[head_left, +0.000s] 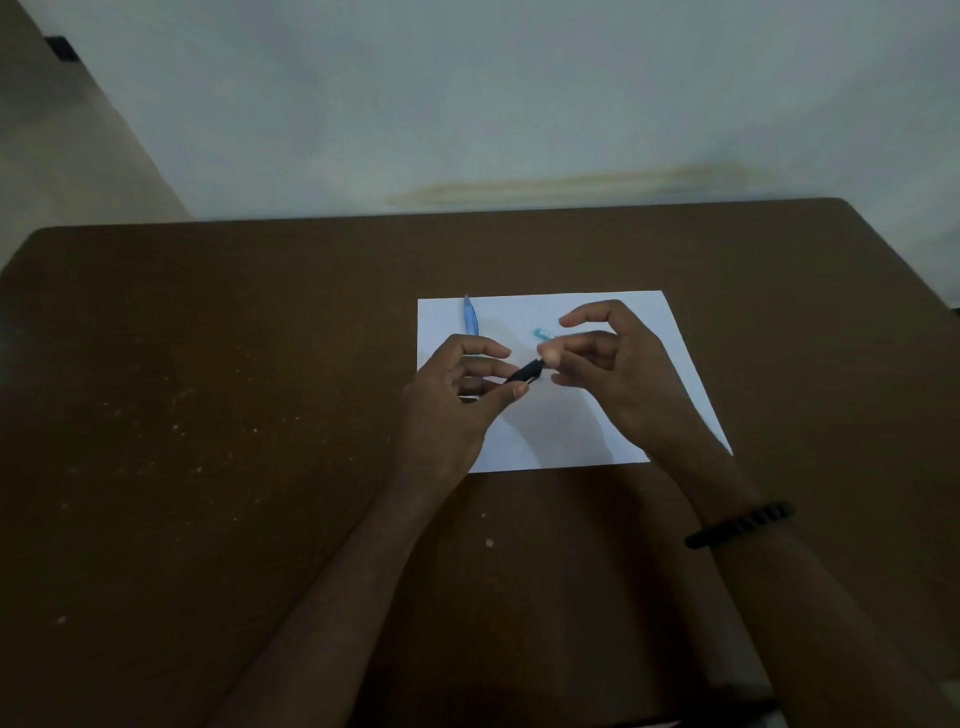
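"Black pen part (525, 372): where is it in the head view?"

"Held in the air between both hands, just above the white sheet of paper (571, 441). It is short, dark and slanted, with its lower end toward the left."

"How do the hands stand?"

"The left hand (457, 400) pinches the lower end between the thumb and curled fingers. The right hand (615, 374) pinches the upper end with its fingertips, and its index finger arches free above."

"Anything else on the paper?"

"A light blue pen (470, 316) lies near the far left corner, partly hidden behind the left hand. A small teal piece (543, 333) lies just beyond the right fingertips."

"Any brand or writing?"

"The teal piece has faint pale marks, too small and dim to read. I can see no writing on the black part."

"And around them?"

"The paper lies on a dark brown table (208, 364) with pale specks. A black beaded bracelet (740, 525) sits on the right wrist. A pale wall (519, 104) rises behind the table."
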